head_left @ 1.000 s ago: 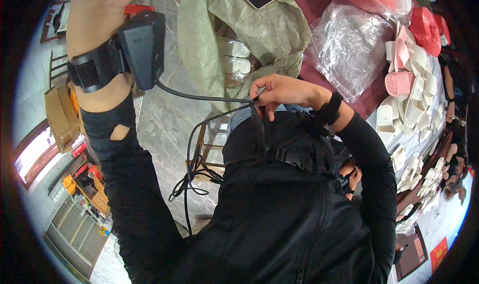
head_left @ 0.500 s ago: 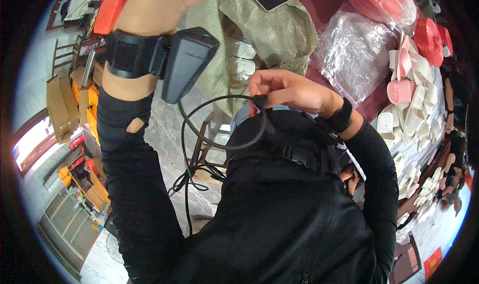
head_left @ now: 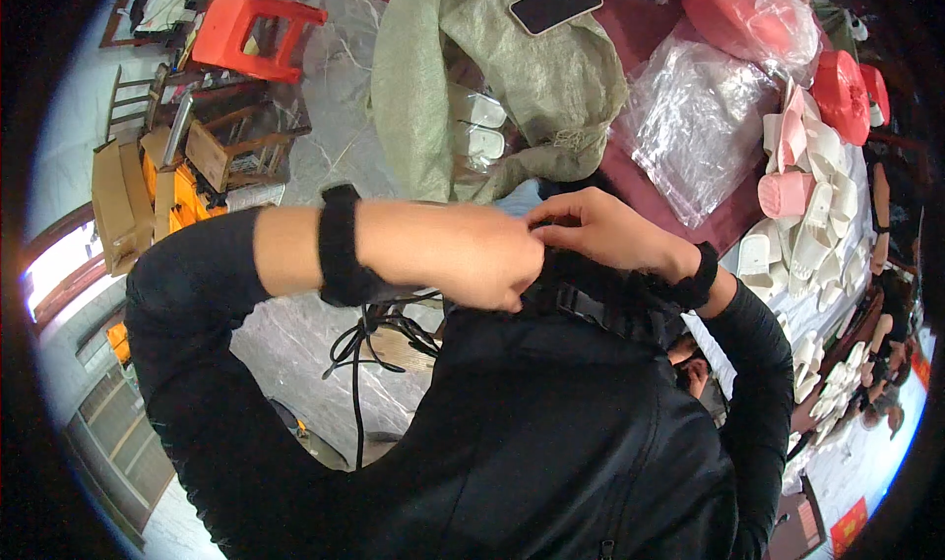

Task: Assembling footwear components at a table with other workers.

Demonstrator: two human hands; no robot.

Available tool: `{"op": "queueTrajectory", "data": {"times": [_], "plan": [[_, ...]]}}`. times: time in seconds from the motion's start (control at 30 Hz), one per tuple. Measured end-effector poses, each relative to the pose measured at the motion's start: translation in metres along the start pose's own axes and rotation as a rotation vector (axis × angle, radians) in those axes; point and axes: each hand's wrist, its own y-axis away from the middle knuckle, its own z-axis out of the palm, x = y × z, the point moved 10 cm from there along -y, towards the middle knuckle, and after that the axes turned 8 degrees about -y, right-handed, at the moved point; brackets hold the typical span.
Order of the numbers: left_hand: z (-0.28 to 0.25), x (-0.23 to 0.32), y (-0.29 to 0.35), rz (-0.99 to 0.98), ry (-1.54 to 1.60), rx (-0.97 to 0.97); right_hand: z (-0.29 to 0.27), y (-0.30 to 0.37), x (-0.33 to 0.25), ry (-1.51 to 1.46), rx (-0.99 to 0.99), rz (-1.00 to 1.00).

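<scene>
- Head view, far left: a carton [head_left: 123,206] stands open near a wall.
- Next, a red stool [head_left: 254,40] sits on the floor; the raised left forearm hid most of it half a second ago.
- Left of centre, a black strap [head_left: 341,245] circles the left wrist. The bulky black box seen there earlier is now out of sight.
- Below that wrist, the black cable [head_left: 366,348] hangs in a bunched coil beside the person's body, with one strand running down. Earlier, another stretch looped from the box to the right hand; that stretch is now hidden.
- Above, a green sack [head_left: 409,88] gapes around white slippers [head_left: 482,132] in clear wrap.
- At centre, the left hand [head_left: 492,263] has swung down across the waist, its back upward and fingers curled under; I cannot tell whether it grips anything.
- A phone [head_left: 556,5] with a dark screen lies on the sack.
- The right hand [head_left: 596,227] meets the left, thumb and forefinger bent toward each other; their tips are partly hidden, so I cannot tell what they hold.
- Farther right, a clear bag [head_left: 699,107], then a pink slipper [head_left: 785,194] among white ones.
- Lower right edge: a red poster [head_left: 849,528], its yellow marks too small to read.
</scene>
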Motion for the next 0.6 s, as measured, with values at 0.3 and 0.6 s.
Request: {"op": "queueTrajectory", "data": {"times": [0.3,0.6], "plan": [[-0.05,-0.018,0.004,-0.04,0.143,0.296,-0.007,-0.02,0.019,-0.075,-0.02,0.097],[-0.203,-0.085,0.051,-0.009,0.628,1.241,-0.044,-0.027,-0.076,-0.218,0.298,-0.197]]}}
